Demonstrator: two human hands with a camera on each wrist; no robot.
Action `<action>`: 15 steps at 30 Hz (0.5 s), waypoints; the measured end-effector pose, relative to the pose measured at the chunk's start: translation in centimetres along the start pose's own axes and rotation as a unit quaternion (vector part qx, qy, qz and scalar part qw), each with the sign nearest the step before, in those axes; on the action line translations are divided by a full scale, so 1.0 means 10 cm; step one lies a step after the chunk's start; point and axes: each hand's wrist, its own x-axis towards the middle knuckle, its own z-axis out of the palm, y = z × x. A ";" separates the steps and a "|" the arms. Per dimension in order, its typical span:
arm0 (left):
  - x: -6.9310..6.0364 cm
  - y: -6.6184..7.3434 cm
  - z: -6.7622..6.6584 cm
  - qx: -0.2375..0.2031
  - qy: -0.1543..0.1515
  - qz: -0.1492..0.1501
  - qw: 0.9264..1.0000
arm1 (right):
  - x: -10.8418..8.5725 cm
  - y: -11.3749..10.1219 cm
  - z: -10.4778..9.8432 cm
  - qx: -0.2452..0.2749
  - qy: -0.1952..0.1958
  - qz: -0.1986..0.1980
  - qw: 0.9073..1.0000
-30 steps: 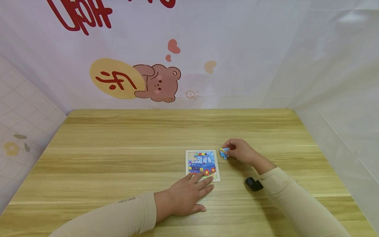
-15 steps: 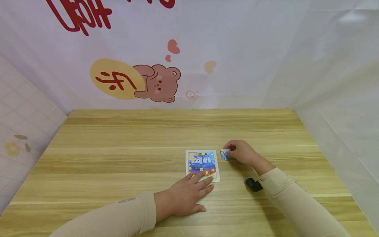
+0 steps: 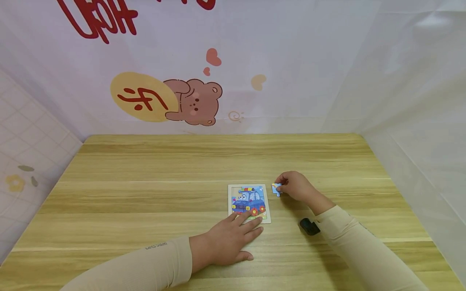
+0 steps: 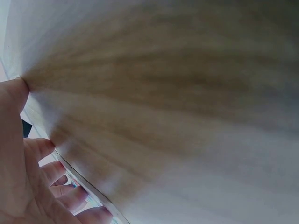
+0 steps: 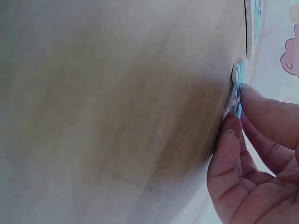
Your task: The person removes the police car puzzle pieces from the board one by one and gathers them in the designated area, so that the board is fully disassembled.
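Observation:
A square jigsaw puzzle [image 3: 249,199] with a blue cartoon police car in a pale frame lies on the table. Bare board shows in its upper left corner. Over the puzzle's near edge my left hand [image 3: 231,240] rests with fingers spread and straight; the left wrist view shows those fingertips along the frame. My right hand [image 3: 295,186] pinches a light blue puzzle piece [image 3: 276,189] between thumb and fingers, just right of the frame and apart from it. In the right wrist view the piece [image 5: 239,77] is seen edge-on, close to the tabletop, partly hidden by the fingertips.
Beneath both arms is a wood-grain table [image 3: 145,161]. A small black object [image 3: 309,226], its kind unclear, is beside the right sleeve [image 3: 360,242]. Behind the table hangs a white printed cloth [image 3: 298,72] with a bear, and pale cloth lines both sides.
My right hand and the piece have shifted very slightly to the right and turned a little. The right forearm and black object have edged left. My left hand stays put on the puzzle.

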 end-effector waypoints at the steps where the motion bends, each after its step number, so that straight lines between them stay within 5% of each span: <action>1: 0.00 0.00 0.00 0.001 0.001 0.000 1.000 | 0.00 0.00 0.00 0.000 0.000 0.004 1.000; 15: 0.00 0.00 -0.01 -0.002 0.006 0.002 1.000 | -0.01 -0.02 0.00 -0.013 -0.005 0.000 1.000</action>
